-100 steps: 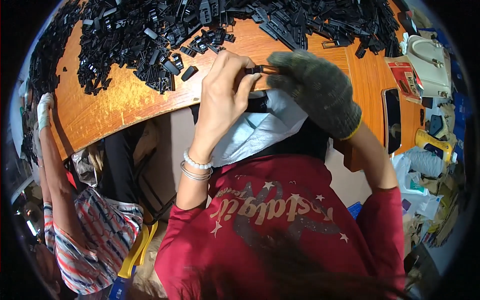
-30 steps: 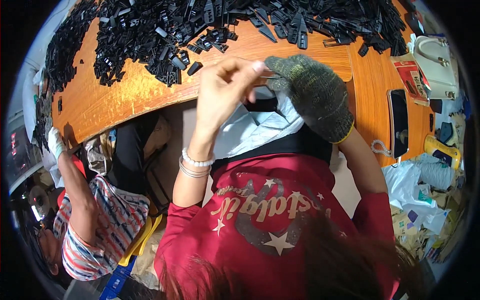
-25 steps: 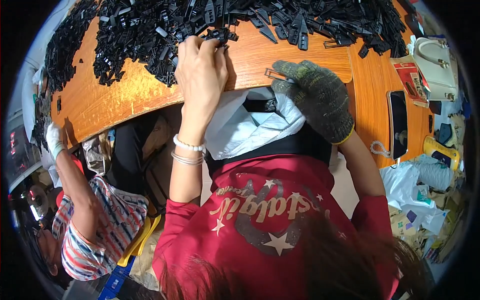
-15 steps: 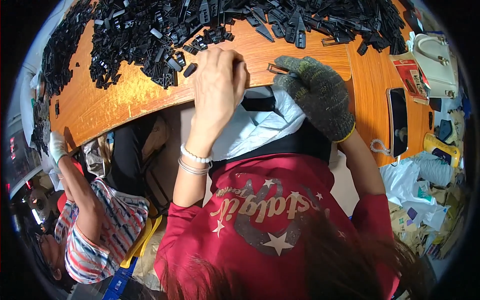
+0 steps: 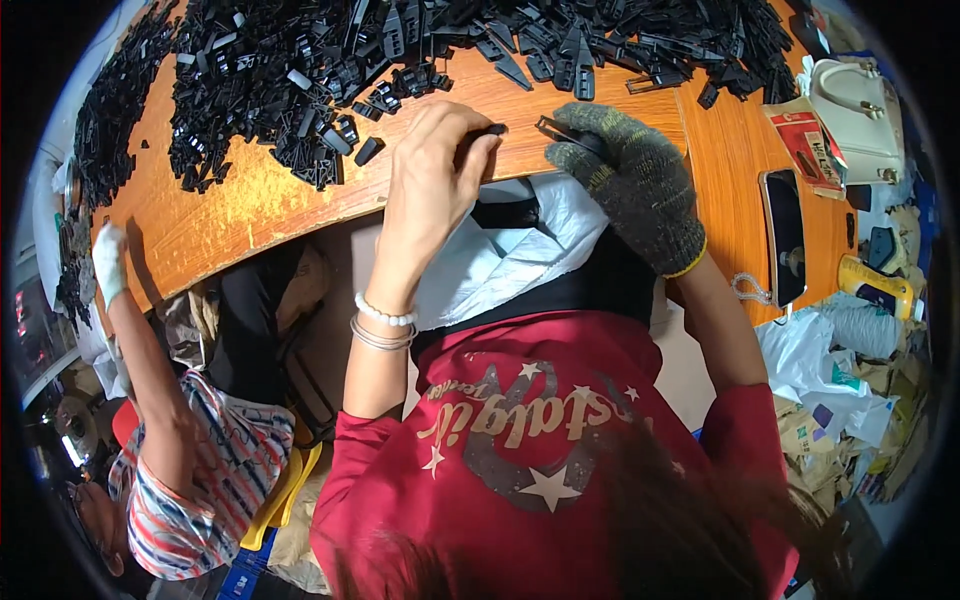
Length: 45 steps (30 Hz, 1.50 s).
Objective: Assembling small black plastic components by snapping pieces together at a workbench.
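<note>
At the centre of the frame, the bare left hand (image 5: 432,170) has its fingers curled together, pinching a small black plastic piece (image 5: 492,130) at the fingertips, just above the near edge of the orange wooden tabletop (image 5: 260,205). Just to its right, the right hand in a dark speckled knitted work glove with a yellow cuff (image 5: 630,180) is closed on a thin black plastic part (image 5: 556,128) whose pointed end sticks out toward the left hand; the two parts are near each other but apart, so as far as can be judged they are not yet brought together. Below the hands, a white plastic bag (image 5: 505,255) lies open in the lap, with something dark at its mouth; how much it holds cannot be told. Across the upper part of the frame a large heap of small black plastic parts (image 5: 300,70) covers the tabletop, so by the look of it a great deal remains to be handled and only a little is done. At the right lie a black smartphone (image 5: 785,235) and a white handbag (image 5: 858,105). At the lower left another person's white-gloved hand (image 5: 108,262) rests on the table edge.
</note>
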{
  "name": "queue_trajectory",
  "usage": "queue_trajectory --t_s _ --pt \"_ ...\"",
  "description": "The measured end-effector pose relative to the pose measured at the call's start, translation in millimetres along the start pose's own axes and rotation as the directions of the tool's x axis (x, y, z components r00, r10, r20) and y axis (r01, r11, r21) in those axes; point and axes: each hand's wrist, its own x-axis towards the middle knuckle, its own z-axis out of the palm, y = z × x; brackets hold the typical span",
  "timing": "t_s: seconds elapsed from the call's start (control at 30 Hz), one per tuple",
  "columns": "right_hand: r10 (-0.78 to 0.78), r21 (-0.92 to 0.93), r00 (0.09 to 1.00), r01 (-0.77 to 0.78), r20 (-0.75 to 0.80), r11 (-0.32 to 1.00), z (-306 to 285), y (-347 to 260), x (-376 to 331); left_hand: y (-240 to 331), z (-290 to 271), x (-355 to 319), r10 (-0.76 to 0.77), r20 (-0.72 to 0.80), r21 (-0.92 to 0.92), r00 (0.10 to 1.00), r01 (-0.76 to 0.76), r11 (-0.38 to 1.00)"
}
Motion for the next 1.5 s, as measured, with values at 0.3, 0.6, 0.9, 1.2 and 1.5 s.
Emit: queue_trajectory --t_s 0.3,0.6,0.9,1.2,1.5 --pt "-0.245 -0.169 0.96 0.267 0.139 0.949 -1 9 17 -11 7 6 0.211 0.022 0.048 0.977 -0.212 0.976" --pt "-0.597 -0.53 0.765 0.618 0.24 0.58 5 30 27 -11 4 5 0.232 0.024 -0.003 0.973 -0.232 0.973" --pt "-0.535 -0.059 0.816 0.558 0.218 0.828 10 -10 70 -12 3 3 0.218 0.005 -0.014 0.976 -0.218 0.976" --pt "-0.457 -0.236 0.818 0.548 0.348 0.802 1 -9 72 -14 4 4 0.243 -0.006 -0.068 0.97 -0.243 0.968" --pt "-0.023 0.192 0.992 -0.001 0.12 0.981 -2 -3 5 5 -11 -17 -0.143 0.178 -0.516 0.974 0.216 0.829"
